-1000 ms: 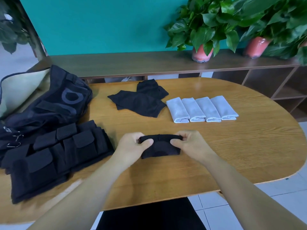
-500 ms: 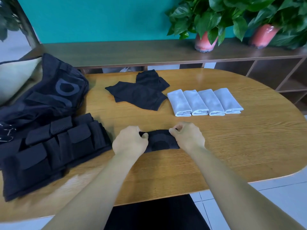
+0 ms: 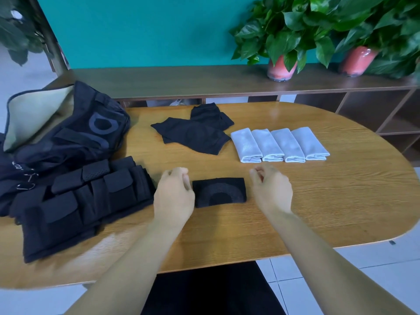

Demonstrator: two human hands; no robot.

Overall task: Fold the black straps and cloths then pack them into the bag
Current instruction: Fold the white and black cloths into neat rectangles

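Head view: folded black cloth flat on tabletop, between both hands.
Left hand: grip loosely curled, empty, just beside cloth.
Right hand: same, empty.
Done: straps stacked.
Left: unfolded cloths; bag unpacked.
Writing: bag logo unreadable.

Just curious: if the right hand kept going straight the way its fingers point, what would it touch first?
Probably the row of folded white towels. The right hand points away and slightly left, with only bare table between; height is unclear.
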